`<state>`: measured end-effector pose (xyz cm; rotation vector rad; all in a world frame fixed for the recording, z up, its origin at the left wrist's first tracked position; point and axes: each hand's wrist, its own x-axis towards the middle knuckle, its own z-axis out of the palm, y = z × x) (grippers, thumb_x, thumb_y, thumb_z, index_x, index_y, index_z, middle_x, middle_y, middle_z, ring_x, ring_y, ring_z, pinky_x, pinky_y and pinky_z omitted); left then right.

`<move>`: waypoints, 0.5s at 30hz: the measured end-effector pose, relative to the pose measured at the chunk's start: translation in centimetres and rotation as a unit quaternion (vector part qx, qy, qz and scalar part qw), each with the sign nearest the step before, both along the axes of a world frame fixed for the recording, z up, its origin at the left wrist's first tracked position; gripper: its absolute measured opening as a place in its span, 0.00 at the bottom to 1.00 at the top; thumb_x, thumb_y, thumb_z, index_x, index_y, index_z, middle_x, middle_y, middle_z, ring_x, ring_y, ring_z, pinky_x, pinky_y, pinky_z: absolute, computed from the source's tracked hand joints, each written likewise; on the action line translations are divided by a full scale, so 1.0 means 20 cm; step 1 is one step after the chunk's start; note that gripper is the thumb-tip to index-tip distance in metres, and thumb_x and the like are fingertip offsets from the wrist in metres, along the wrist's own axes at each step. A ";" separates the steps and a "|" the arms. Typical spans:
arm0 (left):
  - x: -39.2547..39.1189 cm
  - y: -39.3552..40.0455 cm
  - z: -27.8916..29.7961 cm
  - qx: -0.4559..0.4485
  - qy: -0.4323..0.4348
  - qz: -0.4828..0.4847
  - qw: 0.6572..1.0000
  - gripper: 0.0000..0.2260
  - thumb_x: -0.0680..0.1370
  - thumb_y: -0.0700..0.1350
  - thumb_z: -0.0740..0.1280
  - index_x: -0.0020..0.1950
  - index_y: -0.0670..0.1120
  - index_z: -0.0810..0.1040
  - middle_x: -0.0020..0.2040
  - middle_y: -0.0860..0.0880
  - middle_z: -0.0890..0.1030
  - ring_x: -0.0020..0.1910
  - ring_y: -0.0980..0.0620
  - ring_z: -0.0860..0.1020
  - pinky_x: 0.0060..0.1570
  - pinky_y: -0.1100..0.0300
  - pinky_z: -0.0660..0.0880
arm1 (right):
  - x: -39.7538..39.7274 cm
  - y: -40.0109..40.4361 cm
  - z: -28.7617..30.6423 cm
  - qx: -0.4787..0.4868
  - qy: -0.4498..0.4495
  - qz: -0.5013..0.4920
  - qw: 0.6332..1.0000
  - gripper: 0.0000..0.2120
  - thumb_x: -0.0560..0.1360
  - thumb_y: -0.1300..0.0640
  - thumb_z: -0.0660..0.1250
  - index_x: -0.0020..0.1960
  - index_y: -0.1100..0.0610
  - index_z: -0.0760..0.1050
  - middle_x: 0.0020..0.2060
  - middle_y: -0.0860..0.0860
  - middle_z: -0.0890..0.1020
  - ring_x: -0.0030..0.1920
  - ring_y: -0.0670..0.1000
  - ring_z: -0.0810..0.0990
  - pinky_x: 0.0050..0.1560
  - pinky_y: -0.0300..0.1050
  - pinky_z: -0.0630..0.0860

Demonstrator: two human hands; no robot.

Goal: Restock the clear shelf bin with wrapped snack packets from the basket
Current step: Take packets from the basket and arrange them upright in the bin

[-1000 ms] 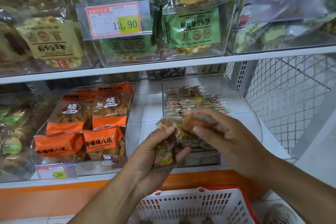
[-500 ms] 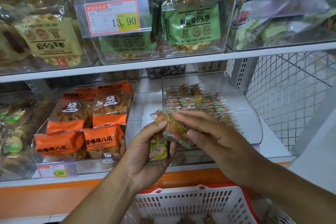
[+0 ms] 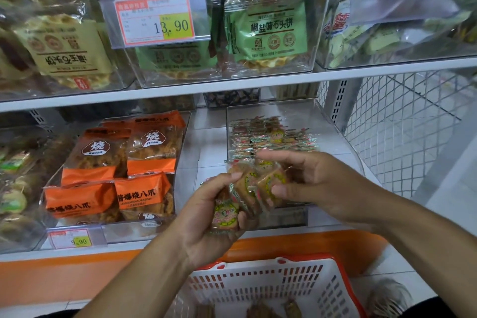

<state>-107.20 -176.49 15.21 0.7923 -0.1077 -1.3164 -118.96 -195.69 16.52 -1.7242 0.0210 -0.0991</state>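
Snack packets (image 3: pixel 247 188) sit fanned in front of the clear bin (image 3: pixel 335 131), gripped by the curled fingers of the left hand (image 3: pixel 206 224) and pinched by the right hand (image 3: pixel 317 183), above the near white basket (image 3: pixel 258 286), orange bags (image 3: pixel 121 162) to the left.

I count two hands (image 3: pixel 206 219), four orange packets (image 3: pixel 144 196), two price tags (image 3: pixel 154 20) and one basket (image 3: pixel 258 284). The small snack packets (image 3: pixel 258 186) are too many and too blurred for me to count.

a shop: price tag (image 3: pixel 157 20) on stocked shelf (image 3: pixel 232 85), shopping basket (image 3: pixel 258 284) below.
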 end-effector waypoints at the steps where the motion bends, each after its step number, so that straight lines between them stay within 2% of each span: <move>1: 0.00 0.00 0.00 0.007 -0.004 0.002 1.000 0.12 0.70 0.44 0.79 0.51 0.43 0.87 0.47 0.40 0.85 0.37 0.48 0.84 0.25 0.65 0.77 | 0.00 0.01 -0.01 -0.028 0.015 0.003 0.999 0.28 0.71 0.51 0.75 0.69 0.39 0.75 0.62 0.50 0.82 0.64 0.49 0.80 0.65 0.50 0.77; 3: -0.01 -0.01 0.00 0.028 -0.019 0.009 0.999 0.09 0.73 0.46 0.75 0.52 0.45 0.87 0.47 0.42 0.86 0.36 0.49 0.85 0.24 0.66 0.75 | 0.01 0.02 -0.02 -0.078 0.034 0.001 0.996 0.28 0.72 0.47 0.74 0.71 0.39 0.73 0.64 0.46 0.81 0.65 0.46 0.79 0.66 0.52 0.76; 6: -0.02 -0.03 -0.01 0.051 -0.043 0.031 0.997 0.13 0.71 0.47 0.76 0.53 0.45 0.87 0.47 0.42 0.86 0.34 0.50 0.84 0.23 0.66 0.75 | 0.02 0.01 -0.02 -0.092 0.039 -0.004 0.995 0.22 0.71 0.50 0.78 0.63 0.41 0.77 0.55 0.43 0.84 0.56 0.45 0.83 0.58 0.50 0.80; 9: -0.04 -0.06 -0.01 0.056 -0.046 0.070 0.995 0.12 0.70 0.47 0.77 0.52 0.46 0.85 0.48 0.42 0.86 0.34 0.50 0.83 0.24 0.64 0.76 | 0.02 0.00 -0.02 -0.098 0.027 -0.009 0.995 0.21 0.69 0.53 0.79 0.57 0.42 0.74 0.53 0.46 0.83 0.54 0.52 0.83 0.60 0.61 0.78; 10: -0.04 -0.07 -0.01 0.052 -0.042 0.086 0.994 0.14 0.71 0.47 0.77 0.54 0.46 0.82 0.49 0.41 0.86 0.34 0.50 0.83 0.23 0.64 0.77 | 0.02 0.00 -0.01 -0.098 0.024 -0.003 0.995 0.23 0.70 0.54 0.79 0.60 0.40 0.73 0.55 0.46 0.83 0.56 0.51 0.83 0.61 0.60 0.78; 12: -0.04 -0.09 -0.02 0.052 -0.045 0.122 0.990 0.16 0.72 0.48 0.76 0.58 0.46 0.79 0.50 0.41 0.86 0.35 0.49 0.84 0.25 0.63 0.78 | 0.04 -0.03 0.01 -0.113 0.025 0.015 0.993 0.29 0.73 0.57 0.77 0.66 0.35 0.72 0.59 0.46 0.82 0.60 0.50 0.82 0.62 0.53 0.78; 13: -0.04 -0.09 -0.02 0.054 -0.057 0.139 0.987 0.16 0.72 0.48 0.76 0.57 0.46 0.79 0.49 0.42 0.86 0.37 0.48 0.84 0.26 0.63 0.78 | 0.05 -0.07 0.01 -0.124 0.029 0.011 0.992 0.28 0.74 0.59 0.76 0.67 0.35 0.73 0.60 0.47 0.82 0.60 0.50 0.82 0.61 0.50 0.79; 15: -0.03 -0.11 -0.03 0.057 -0.091 0.161 0.981 0.12 0.70 0.49 0.77 0.51 0.49 0.83 0.49 0.44 0.87 0.41 0.48 0.85 0.28 0.62 0.78 | 0.09 -0.15 -0.01 -0.092 0.035 -0.042 0.994 0.22 0.76 0.63 0.73 0.64 0.44 0.78 0.57 0.52 0.84 0.54 0.53 0.85 0.54 0.47 0.82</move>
